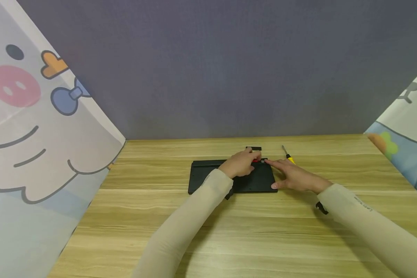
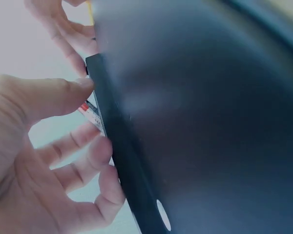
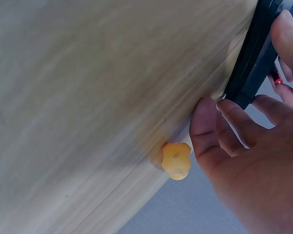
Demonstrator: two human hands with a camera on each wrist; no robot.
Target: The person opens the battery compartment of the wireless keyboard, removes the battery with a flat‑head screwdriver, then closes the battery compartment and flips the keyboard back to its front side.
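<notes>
Apparent battery handling: left hand (image 1: 241, 163) pinches red-banded cylindrical battery (image 2: 91, 114) at far edge of flat black rectangular slab (image 1: 255, 182); next move likely needs bracing by spread right hand (image 1: 294, 177).

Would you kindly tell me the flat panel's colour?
The panel is black, clearest in the head view.
</notes>
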